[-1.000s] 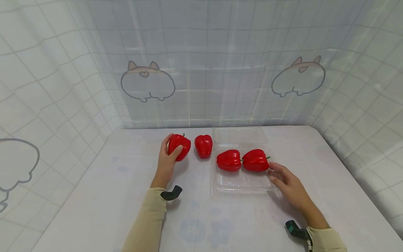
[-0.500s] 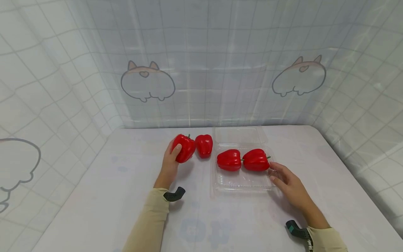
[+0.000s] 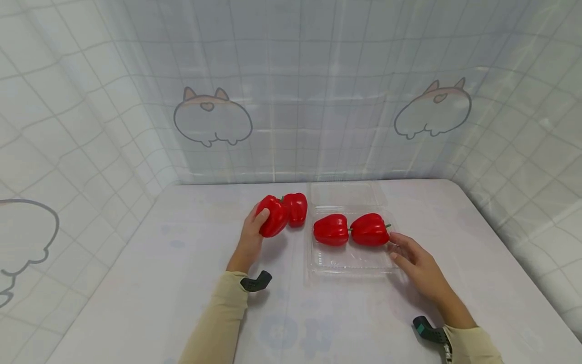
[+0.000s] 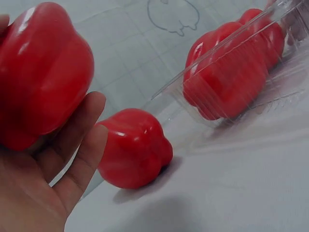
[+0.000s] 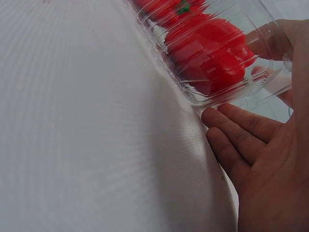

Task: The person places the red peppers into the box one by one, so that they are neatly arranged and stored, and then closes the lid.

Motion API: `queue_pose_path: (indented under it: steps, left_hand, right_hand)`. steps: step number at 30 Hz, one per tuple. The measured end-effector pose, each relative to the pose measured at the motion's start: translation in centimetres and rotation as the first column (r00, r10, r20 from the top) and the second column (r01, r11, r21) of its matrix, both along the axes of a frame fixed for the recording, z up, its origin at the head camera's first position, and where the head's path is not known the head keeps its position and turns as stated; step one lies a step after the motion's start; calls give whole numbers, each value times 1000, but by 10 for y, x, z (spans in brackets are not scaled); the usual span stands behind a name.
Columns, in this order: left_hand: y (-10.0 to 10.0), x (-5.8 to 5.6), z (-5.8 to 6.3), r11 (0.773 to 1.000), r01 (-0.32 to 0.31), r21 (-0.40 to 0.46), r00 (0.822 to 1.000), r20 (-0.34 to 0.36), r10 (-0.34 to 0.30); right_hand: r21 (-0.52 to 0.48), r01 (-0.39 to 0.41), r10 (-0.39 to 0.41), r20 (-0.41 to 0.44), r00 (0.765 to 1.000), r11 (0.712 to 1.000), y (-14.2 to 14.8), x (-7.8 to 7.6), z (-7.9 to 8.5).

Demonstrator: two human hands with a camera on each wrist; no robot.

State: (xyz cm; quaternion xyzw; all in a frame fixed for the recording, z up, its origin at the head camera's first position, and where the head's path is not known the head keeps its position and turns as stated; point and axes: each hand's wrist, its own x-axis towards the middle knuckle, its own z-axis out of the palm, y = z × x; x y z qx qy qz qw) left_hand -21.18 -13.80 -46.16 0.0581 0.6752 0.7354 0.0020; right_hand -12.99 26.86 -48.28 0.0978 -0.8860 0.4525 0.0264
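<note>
My left hand (image 3: 250,237) grips a red bell pepper (image 3: 274,217) from its left side, thumb across the front, held above the table. In the left wrist view this bell pepper (image 4: 46,72) fills the upper left. Just behind it and to its right, another bell pepper (image 3: 297,210) lies on the table, partly overlapped in the head view. Two more bell peppers (image 3: 331,230) lie end to end in a clear plastic container (image 3: 350,263) with its lid open. My right hand (image 3: 418,265) pinches the container's right edge, its lower fingers outside the wall (image 5: 231,96).
The hinged clear lid (image 3: 343,194) lies back toward the rear of the white table (image 3: 150,283). Grid-patterned curtains (image 3: 300,116) rise behind the table and on both sides. Each wrist carries a dark camera mount (image 3: 256,281).
My left hand has moved to the right with its bell pepper, which now overlaps the one lying on the table in the head view. My right hand stays at the container's edge.
</note>
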Motion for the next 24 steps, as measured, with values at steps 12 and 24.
queue_pose_path:
  steps: [12, 24]
  left_hand:
    - [15, 0, 3, 991, -18, -134, 997, -75, 8]
    - [27, 16, 5, 978, -31, -207, 1000, -5, 31]
  right_hand:
    - [-8, 3, -3, -1, 1000, 1000, 4, 0, 0]
    - [-22, 0, 0, -2, 1000, 1000, 2, -1, -3]
